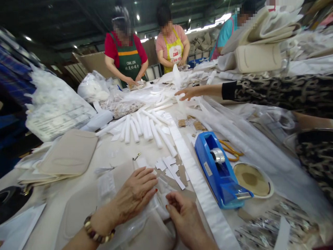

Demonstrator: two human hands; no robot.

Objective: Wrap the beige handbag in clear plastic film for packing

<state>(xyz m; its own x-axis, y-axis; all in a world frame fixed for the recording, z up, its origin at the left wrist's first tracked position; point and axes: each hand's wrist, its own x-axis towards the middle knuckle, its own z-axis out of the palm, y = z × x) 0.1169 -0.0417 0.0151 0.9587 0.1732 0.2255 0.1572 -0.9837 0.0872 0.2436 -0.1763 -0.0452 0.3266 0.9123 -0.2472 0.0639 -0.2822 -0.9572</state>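
My left hand (136,189), with a beaded bracelet at the wrist, lies palm down with fingers stretched over a clear plastic wrap (130,222). Under the wrap is a beige bag-like piece (153,232). My right hand (186,217) has its fingers curled and thumb close to them, at the right edge of the wrapped piece. Whatever its fingertips pinch is too small to make out. A dark cord-like strip runs below that hand. Just beyond my hands lie white paper strips (173,170) and a small metal zipper pull (137,156).
Several white foam tubes (149,128) lie ahead. A blue tape dispenser (215,170), orange-handled scissors (231,149) and a round tape roll (252,178) sit right. Beige flat pieces (70,152) are stacked left. A co-worker's arm (203,91) reaches in from the right; other people stand opposite.
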